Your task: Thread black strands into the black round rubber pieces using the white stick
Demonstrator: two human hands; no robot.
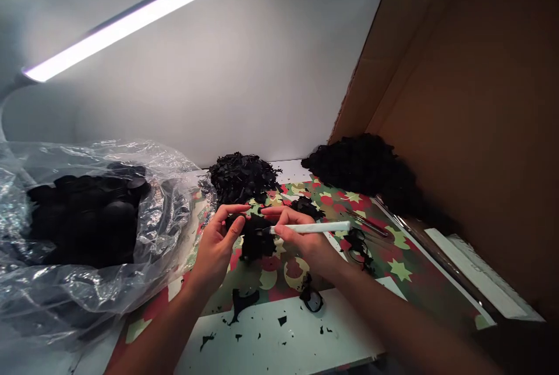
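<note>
My left hand (pixel 222 238) is closed on a dark black piece (pixel 257 242), thumb and fingers at its left edge. The piece looks thin and has a ragged lower edge; its exact kind is hard to make out. My right hand (pixel 303 241) grips a slim, white-handled, pen-like tool (pixel 321 227), pinched near its front end. Its dark tip points left onto the black piece, and the blade or point is too small to tell. Under both hands lies a patterned sheet (pixel 301 273) with red, green and yellow stars and circles.
On the left, a clear plastic bag (pixel 168 229) holds black rounded pieces (pixel 96 215). Black scraps (pixel 244 177) are heaped at the back, with a larger dark pile (pixel 362 168) by the cardboard wall (pixel 471 101). Tweezers (pixel 369 223) lie right. A lamp (pixel 140 17) shines above.
</note>
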